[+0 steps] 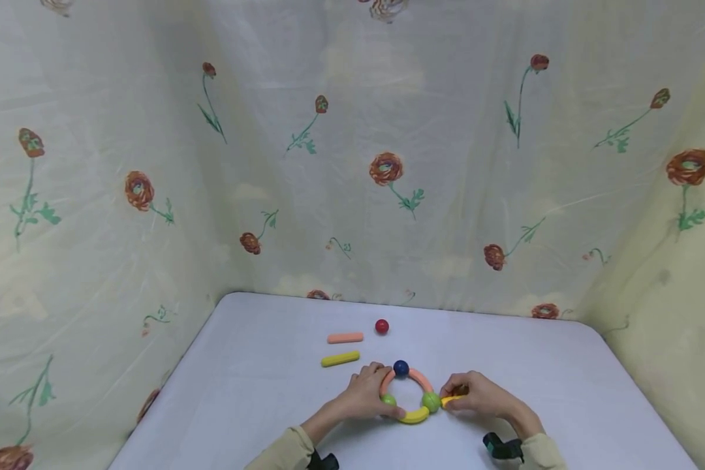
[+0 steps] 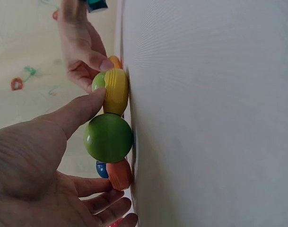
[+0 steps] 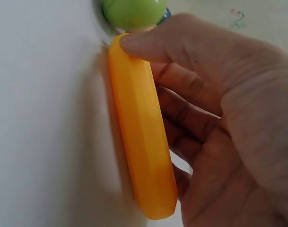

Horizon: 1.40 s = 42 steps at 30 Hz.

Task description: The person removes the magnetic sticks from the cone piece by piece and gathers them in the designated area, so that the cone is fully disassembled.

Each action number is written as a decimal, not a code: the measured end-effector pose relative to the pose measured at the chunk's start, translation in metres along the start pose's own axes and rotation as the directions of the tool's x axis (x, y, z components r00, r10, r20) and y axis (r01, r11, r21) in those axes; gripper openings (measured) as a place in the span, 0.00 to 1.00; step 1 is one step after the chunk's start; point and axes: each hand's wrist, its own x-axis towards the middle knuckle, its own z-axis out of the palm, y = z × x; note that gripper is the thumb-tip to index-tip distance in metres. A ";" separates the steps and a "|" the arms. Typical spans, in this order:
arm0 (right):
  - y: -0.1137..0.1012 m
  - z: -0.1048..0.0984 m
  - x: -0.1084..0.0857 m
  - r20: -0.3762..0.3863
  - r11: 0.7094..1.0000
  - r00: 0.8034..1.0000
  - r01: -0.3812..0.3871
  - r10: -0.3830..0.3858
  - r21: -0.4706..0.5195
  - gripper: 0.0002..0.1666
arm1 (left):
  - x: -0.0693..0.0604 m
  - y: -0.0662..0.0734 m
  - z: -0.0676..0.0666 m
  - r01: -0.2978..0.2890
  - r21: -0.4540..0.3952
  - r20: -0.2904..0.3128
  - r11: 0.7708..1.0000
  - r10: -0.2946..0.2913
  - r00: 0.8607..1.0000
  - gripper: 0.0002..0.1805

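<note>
Ring: a closed circle of glossy green and dark-blue balls joined by curved salmon-pink and yellow bars point(image 1: 414, 416), lying on the white table point(image 1: 241, 365).
Left hand point(image 1: 365, 393): curled about the ring's left side, thumb against its yellow curve.
Right hand point(image 1: 483, 393): pinching a straight orange bar point(image 3: 143, 127) just beside the ring's right green ball point(image 1: 431, 401); I can't tell whether they touch.
Beyond the ring: straight yellow bar point(image 1: 341, 359), straight salmon-pink bar point(image 1: 345, 338), shiny red ball point(image 1: 382, 326).
Step in hand: seemingly, adding the orange bar to the ring.
Next move: probably calls for a steady ring and a well-aligned tip.
</note>
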 end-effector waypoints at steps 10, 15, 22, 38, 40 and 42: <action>0.030 -0.045 -0.001 -0.297 0.989 0.954 -0.014 -0.031 -0.149 0.12 | 0.002 -0.001 0.001 -0.003 -0.002 0.007 1.000 0.003 1.000 0.50; 0.045 -0.060 0.003 -0.399 0.982 0.917 -0.073 -0.002 -0.173 0.12 | 0.003 -0.003 0.001 0.002 -0.011 0.019 1.000 -0.002 1.000 0.50; 0.067 -0.058 0.006 -0.447 0.974 0.885 -0.198 0.127 -0.114 0.14 | 0.001 -0.001 -0.002 0.002 -0.014 0.016 1.000 -0.002 1.000 0.51; -0.026 -0.012 0.003 -0.374 0.968 0.902 -0.249 0.218 -0.038 0.32 | 0.030 -0.002 -0.049 -0.135 -0.214 0.041 0.967 0.147 0.988 0.27; -0.037 0.002 0.002 -0.324 0.959 0.907 -0.284 0.270 0.003 0.28 | 0.040 -0.002 -0.051 -0.199 -0.197 0.070 0.960 0.217 0.974 0.24; -0.046 0.014 0.001 -0.273 0.951 0.913 -0.307 0.303 0.028 0.25 | 0.048 -0.003 -0.051 -0.247 -0.188 0.113 0.951 0.271 0.956 0.22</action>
